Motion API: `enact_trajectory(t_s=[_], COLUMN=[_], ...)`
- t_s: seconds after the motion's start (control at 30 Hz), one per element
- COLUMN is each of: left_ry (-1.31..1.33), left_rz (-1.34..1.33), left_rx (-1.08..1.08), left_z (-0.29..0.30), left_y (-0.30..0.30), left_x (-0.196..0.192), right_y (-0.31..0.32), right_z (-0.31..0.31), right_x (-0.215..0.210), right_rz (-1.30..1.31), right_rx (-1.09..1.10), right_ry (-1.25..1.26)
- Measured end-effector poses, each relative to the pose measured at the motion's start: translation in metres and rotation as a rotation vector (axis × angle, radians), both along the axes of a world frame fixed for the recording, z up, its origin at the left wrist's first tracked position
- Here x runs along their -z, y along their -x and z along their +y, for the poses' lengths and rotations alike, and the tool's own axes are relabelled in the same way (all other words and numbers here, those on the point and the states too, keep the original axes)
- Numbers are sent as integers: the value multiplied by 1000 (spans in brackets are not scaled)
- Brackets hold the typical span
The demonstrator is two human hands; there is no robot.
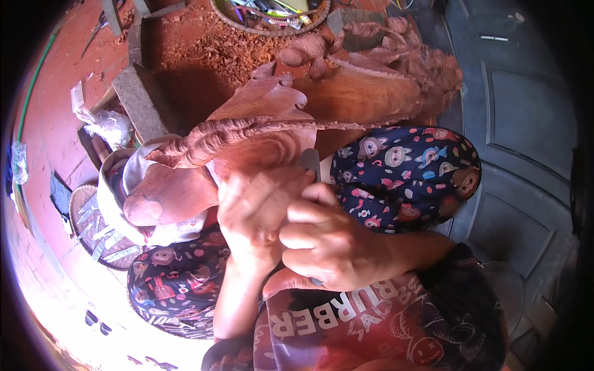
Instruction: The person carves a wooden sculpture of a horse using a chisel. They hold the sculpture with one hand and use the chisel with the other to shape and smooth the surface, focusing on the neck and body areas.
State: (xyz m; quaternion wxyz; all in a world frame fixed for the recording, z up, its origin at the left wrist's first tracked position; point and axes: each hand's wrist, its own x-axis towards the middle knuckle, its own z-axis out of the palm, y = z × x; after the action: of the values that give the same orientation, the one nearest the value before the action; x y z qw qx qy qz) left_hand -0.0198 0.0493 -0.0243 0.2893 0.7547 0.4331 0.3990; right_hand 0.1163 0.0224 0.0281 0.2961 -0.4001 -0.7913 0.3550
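Observation:
A large reddish-brown wood carving point(257, 148) lies across my lap, with a rough, twisted ridge along it and smooth rounded parts below. My left hand point(253, 207) is curled against the carving, slightly blurred. Close beside it, my right hand point(334, 241) has its fingers bent tightly. A grey flat tool point(311, 162) sticks out past my left fingers, and a small grey bit shows under my right palm. Both hands appear closed around this tool; most of it is hidden, so its exact kind does not show.
Wood shavings point(216, 55) cover the red floor beyond the carving. A round tray point(272, 28) of assorted tools stands at the far side. Wooden blocks point(145, 102), a plastic bag point(111, 127) and a woven basket point(83, 213) of metal blades are at left. A grey panelled door point(520, 117) lies right.

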Motion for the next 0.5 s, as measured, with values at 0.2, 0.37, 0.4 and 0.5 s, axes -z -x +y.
enact_trajectory(t_s=[0.2, 0.37, 0.4, 0.5], left_ry=[154, 32, 73, 81], left_rz=[-55, -134, -82, -43], left_rx=[38, 57, 72, 66], left_z=[-5, 19, 10, -1], left_y=[3, 1, 1, 4], left_x=[0, 3, 7, 3], right_y=[3, 2, 2, 2], right_z=[-7, 19, 9, -8], right_x=[2, -7, -2, -4], right_rz=[-101, -69, -111, -92], right_rx=[-25, 16, 30, -45], right_ry=[57, 15, -1, 90])
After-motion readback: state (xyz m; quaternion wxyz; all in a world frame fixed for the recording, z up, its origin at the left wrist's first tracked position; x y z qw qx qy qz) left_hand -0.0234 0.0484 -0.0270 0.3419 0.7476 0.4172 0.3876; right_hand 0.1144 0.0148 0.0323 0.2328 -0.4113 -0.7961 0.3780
